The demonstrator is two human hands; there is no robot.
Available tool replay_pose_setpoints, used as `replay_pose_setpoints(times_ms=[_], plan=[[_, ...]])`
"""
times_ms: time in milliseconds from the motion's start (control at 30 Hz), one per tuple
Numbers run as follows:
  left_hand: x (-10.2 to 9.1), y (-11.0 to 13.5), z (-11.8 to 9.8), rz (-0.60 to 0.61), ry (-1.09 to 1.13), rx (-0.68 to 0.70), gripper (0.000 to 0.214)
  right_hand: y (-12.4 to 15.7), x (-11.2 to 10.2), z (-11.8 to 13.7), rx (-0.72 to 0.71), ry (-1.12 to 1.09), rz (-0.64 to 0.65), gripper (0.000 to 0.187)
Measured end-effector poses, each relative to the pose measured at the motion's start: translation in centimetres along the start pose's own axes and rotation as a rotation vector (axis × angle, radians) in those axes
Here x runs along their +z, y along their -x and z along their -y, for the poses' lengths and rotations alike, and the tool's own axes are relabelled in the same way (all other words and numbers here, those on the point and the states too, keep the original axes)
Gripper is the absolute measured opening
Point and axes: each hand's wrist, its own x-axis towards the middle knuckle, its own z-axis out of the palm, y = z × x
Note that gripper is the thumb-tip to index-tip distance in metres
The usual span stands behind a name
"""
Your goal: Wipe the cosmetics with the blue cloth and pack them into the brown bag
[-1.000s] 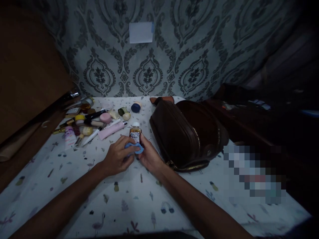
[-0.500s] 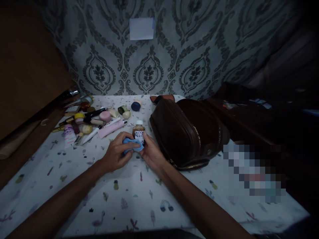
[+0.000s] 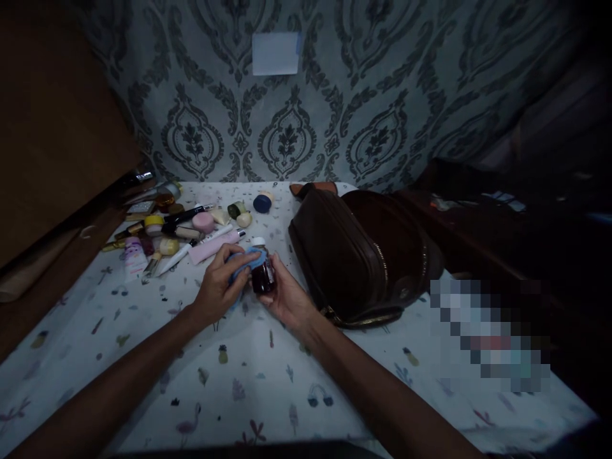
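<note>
A small dark bottle (image 3: 262, 278) with a white cap stands tilted in my right hand (image 3: 289, 294), whose fingers and thumb wrap its right side and back. My left hand (image 3: 218, 284) is closed on a light blue cloth (image 3: 255, 257), pressing it against the upper left of the bottle just under the cap. Part of the label shows on the bottle's right side; the rest is turned away. A pink tube (image 3: 217, 247) lies on the table just beyond my left hand.
Several cosmetics, among them a pink jar (image 3: 203, 222) and a lilac tube (image 3: 136, 259), lie at the left on the patterned tablecloth (image 3: 268, 395). A dark brown bag (image 3: 335, 261) sits right of my hands. Behind is a patterned wall (image 3: 287, 137); a blurred patch covers something at the right.
The bottle has been turned, so its label no longer faces me and its dark side shows. The cloth has moved from the lower label up to near the cap.
</note>
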Motion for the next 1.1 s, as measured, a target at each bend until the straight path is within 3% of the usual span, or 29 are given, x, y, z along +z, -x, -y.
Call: replay_pose_setpoints(times_ms=[133,267,400,533,667,867,1100], plan=[[0.1,0.1,-0.9,0.133,0.06,0.085,0.035,0.2,0.0,0.4,-0.046,-0.057,-0.024,0.03],[-0.1,-0.1,-1.6,0.19,0.166,0.133,0.035,0.1,-0.3,0.7,-0.046,-0.042,-0.007,0.031],[-0.1,-0.1,-1.1,0.085,0.18,0.032,0.028,0.2,-0.4,0.5,0.035,-0.079,0.013,0.022],[-0.1,-0.1,-0.1,-0.038,0.082,-0.07,0.035,0.5,0.0,0.2,0.061,-0.09,0.044,0.017],[0.0,-0.1,0.0,0.036,0.062,0.02,0.039,0.5,0.4,0.1,0.012,-0.19,-0.021,0.004],[0.2,0.2,-1.5,0.188,0.052,0.205,0.044,0.0,0.0,0.7,-0.007,-0.204,-0.017,0.013],[-0.1,0.1,0.0,0.022,-0.158,0.158,0.029,-0.3,-0.4,-0.1,0.005,-0.144,0.01,0.014]])
